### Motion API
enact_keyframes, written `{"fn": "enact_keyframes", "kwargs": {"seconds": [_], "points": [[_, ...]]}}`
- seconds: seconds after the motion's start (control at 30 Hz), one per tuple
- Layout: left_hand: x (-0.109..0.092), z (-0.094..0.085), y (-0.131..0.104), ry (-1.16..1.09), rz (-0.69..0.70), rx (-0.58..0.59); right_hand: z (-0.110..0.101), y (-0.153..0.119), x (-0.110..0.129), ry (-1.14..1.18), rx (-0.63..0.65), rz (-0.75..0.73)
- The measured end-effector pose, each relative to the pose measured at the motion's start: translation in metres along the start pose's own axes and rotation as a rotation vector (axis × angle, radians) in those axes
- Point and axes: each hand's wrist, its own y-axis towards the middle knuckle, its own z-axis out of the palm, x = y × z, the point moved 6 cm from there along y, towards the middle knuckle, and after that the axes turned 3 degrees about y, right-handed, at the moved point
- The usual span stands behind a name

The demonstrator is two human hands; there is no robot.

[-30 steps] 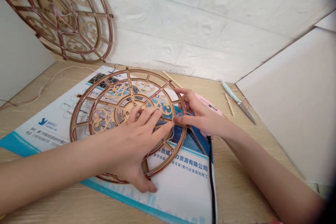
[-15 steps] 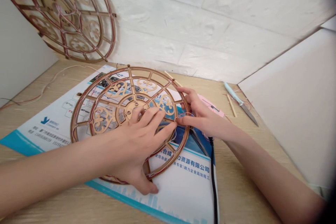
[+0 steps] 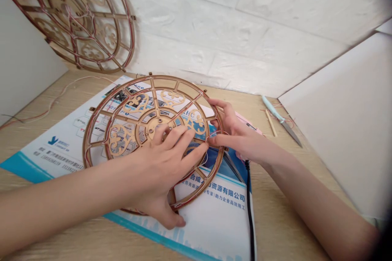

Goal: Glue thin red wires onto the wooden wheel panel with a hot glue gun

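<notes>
As the round golden frame shifts slightly up and rightward over the printed sheet, the left hand spreads wide across its hub, the right hand curls at the rim, thumb beside a thin wire, pinching or not, impossible to tell; the shift seems to keep that wire within reach

Two frames, one sheet, one knife

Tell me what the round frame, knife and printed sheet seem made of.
Round frame: metal or painted plastic; its dull gold finish fits both. Knife: probably a steel blade, being grey; the smooth pale blue handle looks plastic. Printed sheet: smooth paper or plastic film, given its thinness.
</notes>
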Motion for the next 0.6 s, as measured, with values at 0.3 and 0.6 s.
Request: {"fn": "enact_keyframes", "kwargs": {"seconds": [0.3, 0.6], "points": [[-0.001, -0.0008, 0.0, -0.006, -0.013, 0.006, 0.0013, -0.001, 0.002, 0.311, 0.012, 0.103], [-0.0016, 0.0005, -0.0015, 0.032, -0.02, -0.005, 0.0011, -0.0015, 0.0052, 0.358, 0.005, 0.111]]}}
